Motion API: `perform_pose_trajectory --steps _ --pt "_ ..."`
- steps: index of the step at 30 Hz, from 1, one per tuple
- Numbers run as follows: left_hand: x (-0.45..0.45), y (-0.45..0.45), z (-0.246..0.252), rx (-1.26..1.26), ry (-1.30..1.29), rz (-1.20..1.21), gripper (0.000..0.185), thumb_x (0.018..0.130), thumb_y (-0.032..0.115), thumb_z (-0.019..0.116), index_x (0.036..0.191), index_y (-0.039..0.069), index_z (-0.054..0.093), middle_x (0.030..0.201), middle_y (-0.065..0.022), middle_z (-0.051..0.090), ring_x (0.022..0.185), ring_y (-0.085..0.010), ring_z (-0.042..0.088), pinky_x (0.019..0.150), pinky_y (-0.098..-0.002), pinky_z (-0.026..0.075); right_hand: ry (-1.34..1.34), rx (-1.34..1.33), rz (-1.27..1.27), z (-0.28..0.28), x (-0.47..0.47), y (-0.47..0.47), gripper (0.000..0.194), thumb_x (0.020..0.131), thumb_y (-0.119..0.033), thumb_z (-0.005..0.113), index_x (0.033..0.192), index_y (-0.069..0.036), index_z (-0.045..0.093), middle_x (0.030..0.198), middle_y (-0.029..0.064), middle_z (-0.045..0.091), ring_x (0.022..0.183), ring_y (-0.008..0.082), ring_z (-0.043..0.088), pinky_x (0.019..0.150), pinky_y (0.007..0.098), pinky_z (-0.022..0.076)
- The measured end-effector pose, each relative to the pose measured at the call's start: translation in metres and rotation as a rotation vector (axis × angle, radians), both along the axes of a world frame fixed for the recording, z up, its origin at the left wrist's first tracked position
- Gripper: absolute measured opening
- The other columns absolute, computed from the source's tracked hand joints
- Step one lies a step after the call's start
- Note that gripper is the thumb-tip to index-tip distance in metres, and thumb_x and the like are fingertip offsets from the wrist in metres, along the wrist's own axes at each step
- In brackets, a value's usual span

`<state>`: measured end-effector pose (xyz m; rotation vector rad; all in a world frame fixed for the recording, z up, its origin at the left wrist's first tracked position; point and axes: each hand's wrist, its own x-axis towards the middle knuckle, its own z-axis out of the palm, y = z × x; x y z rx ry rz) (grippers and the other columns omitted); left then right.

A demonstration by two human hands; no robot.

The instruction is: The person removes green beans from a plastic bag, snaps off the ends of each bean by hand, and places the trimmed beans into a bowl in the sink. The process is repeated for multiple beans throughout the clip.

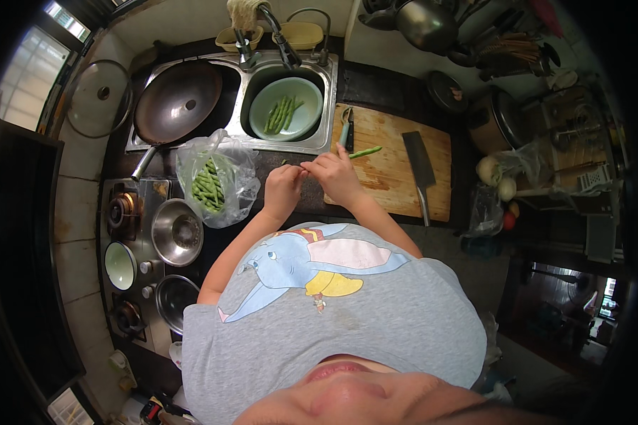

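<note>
My right hand [334,176] holds a long green bean [367,152], whose far end sticks out to the right over the cutting board [388,175]. At the bean's other end, the fingertips of my left hand [283,187] pinch close against my right fingers, which mostly hide that end. A small green scrap [284,161] lies on the dark counter just beyond my hands. To the left, an open clear plastic bag [239,183] holds many cut or whole green beans [208,186]. Several more beans [283,114] lie in a pale green basin [311,98] in the right sink bowl.
A cleaver [420,164] lies on the board's right side, and a peeler [345,127] beside a black-handled tool [350,137] at its upper left. A wok [178,106] rests over the left sink bowl, its handle reaching the counter. Steel bowls [177,232] stand by the gas stove [138,207].
</note>
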<state>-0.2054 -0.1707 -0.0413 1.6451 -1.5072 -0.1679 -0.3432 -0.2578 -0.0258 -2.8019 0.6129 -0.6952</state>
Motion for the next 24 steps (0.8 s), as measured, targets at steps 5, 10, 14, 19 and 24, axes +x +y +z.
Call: perform_pose_trajectory --steps 5,10,14,19,24 --pt "-0.003 0.000 -0.007 0.153 0.503 0.017 0.013 0.084 0.011 0.061 0.078 -0.001 0.063 0.067 -0.0050 0.058 0.061 -0.0125 0.052 0.056 -0.0257 0.040 -0.223 0.114 -0.003 -0.007 0.003 0.002 0.009 0.075 -0.011 0.061 0.084 -0.010 0.064 0.071 0.0066 0.061 0.070 0.0248 0.060 0.065 0.0377 0.0453" --pt "-0.002 0.000 -0.018 0.188 0.933 -0.004 0.017 0.088 0.013 0.057 0.079 0.000 0.062 0.070 0.0013 0.057 0.064 -0.0042 0.048 0.057 -0.0201 0.037 -0.379 0.258 -0.088 -0.011 0.014 0.014 0.009 0.074 -0.006 0.062 0.082 -0.006 0.063 0.073 0.0097 0.062 0.071 0.0288 0.060 0.063 0.0379 0.0460" --pt "-0.003 0.001 -0.024 0.168 1.142 0.014 0.017 0.089 0.016 0.057 0.080 0.002 0.062 0.068 0.0021 0.056 0.059 -0.0037 0.046 0.053 -0.0184 0.035 -0.431 0.396 -0.118 -0.015 0.019 0.017 0.010 0.075 -0.005 0.061 0.084 -0.004 0.063 0.077 0.0119 0.063 0.074 0.0306 0.061 0.064 0.0384 0.0471" --pt "-0.005 0.002 -0.024 0.087 1.343 0.007 0.017 0.090 0.016 0.057 0.082 0.002 0.061 0.069 0.0014 0.057 0.060 -0.0039 0.048 0.055 -0.0174 0.036 -0.515 0.707 -0.166 -0.026 0.027 0.021 0.010 0.079 -0.006 0.061 0.087 -0.001 0.065 0.077 0.0094 0.065 0.068 0.0197 0.062 0.062 0.0309 0.0480" --pt "-0.004 0.001 -0.020 0.044 1.405 -0.004 0.017 0.090 0.014 0.055 0.081 0.001 0.060 0.071 0.0007 0.058 0.064 -0.0057 0.052 0.059 -0.0187 0.041 -0.671 1.282 -0.142 -0.039 0.034 0.019 0.014 0.085 -0.009 0.058 0.091 0.002 0.065 0.075 0.0022 0.064 0.063 0.0059 0.055 0.058 0.0215 0.0456"
